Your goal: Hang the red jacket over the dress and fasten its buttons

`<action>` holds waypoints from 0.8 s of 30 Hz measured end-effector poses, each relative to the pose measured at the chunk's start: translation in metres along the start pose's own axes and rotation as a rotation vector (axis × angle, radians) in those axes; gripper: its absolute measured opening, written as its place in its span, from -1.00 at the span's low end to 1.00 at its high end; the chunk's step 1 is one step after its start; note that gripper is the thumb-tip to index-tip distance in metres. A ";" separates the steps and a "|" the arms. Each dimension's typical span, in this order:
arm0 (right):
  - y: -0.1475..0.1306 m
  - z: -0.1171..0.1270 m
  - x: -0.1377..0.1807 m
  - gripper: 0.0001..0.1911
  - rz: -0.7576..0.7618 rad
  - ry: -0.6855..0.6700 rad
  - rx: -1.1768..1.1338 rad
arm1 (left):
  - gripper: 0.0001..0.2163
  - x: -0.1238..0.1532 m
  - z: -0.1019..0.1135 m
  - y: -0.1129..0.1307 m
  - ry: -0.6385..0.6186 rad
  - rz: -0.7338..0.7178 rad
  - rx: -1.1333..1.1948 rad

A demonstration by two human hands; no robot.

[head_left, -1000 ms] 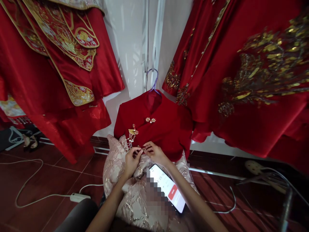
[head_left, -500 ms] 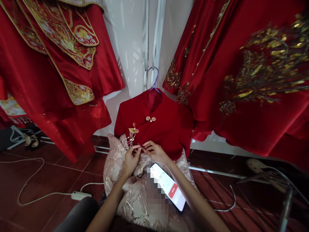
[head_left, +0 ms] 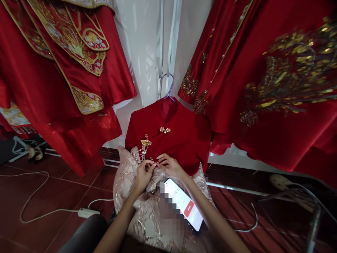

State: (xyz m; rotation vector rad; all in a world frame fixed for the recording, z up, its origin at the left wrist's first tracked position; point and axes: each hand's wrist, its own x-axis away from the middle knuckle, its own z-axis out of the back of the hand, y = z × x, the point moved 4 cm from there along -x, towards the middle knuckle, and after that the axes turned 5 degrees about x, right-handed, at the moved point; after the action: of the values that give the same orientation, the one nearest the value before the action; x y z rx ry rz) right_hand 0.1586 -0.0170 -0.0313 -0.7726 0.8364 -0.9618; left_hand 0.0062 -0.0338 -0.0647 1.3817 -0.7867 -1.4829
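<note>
Item: 1 red jacket (head_left: pixel 179 135) on 1 purple hanger (head_left: pixel 170 88), at 12 o'clock of the hands I watch remotely; its lower edge meets pale brocade (head_left: pixel 143 219).
Item: 1 small beaded ornament (head_left: pixel 157 162), at the jacket's lower edge, mostly hidden by fingers.
Item: 1 left hand (head_left: pixel 144 174), thumb and forefinger pinched on the ornament's near end, as I judge it.
Item: 1 right hand (head_left: pixel 172 167), fingertips bent against the other end; whether they clamp it, I cannot tell.
Item: 1 gold fan brooch (head_left: pixel 144 142), hung with beads, at 11 o'clock of the hands.
Item: 1 flower clasp (head_left: pixel 165 130), between 12 and 1 o'clock.
Item: 1 phone (head_left: pixel 189 208), at 5 o'clock, partly behind the right forearm.
Changes: phone digits, 09:16 to 09:17; the hands hardly shifted. I judge this fine fingertip work at 1 spot, with the ornament unreleased.
</note>
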 end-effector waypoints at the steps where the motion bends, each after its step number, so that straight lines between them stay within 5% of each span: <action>1: -0.001 0.000 0.001 -0.74 0.001 -0.006 0.001 | -0.80 0.000 -0.001 0.001 -0.012 0.007 0.030; 7: -0.009 0.004 0.002 -0.52 0.050 0.012 0.112 | -0.73 -0.016 -0.012 0.015 -0.272 0.204 0.346; 13: -0.024 0.025 0.006 -0.56 0.032 -0.042 -0.001 | -0.62 -0.070 0.003 0.030 0.096 0.280 0.489; 19: -0.037 0.032 0.010 -0.57 0.038 -0.123 -0.017 | -0.65 -0.089 0.002 0.035 -0.014 0.303 0.679; 24: -0.038 0.029 0.010 -0.58 0.058 -0.138 0.047 | -0.66 -0.086 -0.001 0.032 0.144 0.296 0.502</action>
State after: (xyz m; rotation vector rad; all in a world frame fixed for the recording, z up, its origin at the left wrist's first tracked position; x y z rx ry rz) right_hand 0.1732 -0.0352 0.0122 -0.7609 0.7097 -0.8632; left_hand 0.0082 0.0342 -0.0027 1.6286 -1.2668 -0.9795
